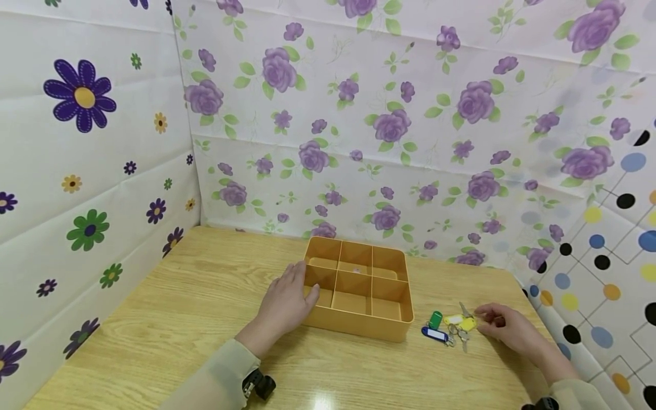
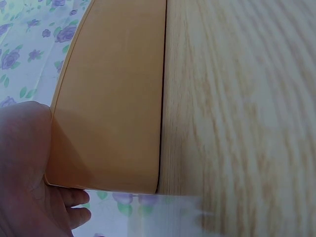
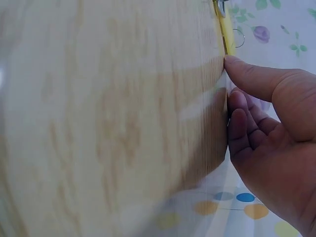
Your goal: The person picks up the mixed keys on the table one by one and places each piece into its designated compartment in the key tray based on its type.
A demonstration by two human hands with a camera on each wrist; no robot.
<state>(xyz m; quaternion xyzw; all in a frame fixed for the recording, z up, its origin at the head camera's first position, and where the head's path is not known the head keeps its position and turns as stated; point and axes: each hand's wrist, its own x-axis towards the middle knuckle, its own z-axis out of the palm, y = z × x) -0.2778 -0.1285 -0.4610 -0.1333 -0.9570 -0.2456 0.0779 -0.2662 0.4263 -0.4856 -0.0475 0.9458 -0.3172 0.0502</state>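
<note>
An orange organizer box [image 1: 359, 327] with several compartments sits on the wooden table. My left hand [image 1: 287, 296] holds its left wall near the front corner, thumb over the rim and fingers along the outside. In the left wrist view, the hand's fingers [image 2: 76, 207] lie past the box's corner. To the right of the box is a small group of keys with tags: a green tag [image 1: 435, 319], a blue tag [image 1: 434, 334] and yellow tags [image 1: 467, 324]. My right hand [image 1: 512, 333] is beside the group, its thumb tip right at the end of a yellow tag [image 3: 227, 37], fingers loosely bent.
A floral sheet [image 1: 328, 171] hangs along the back edge of the table [image 1: 205, 319]. Patterned sheets also close off the left and right sides. The box's compartments hold nothing large; a small pale spot [image 1: 356, 270] shows in the back middle one.
</note>
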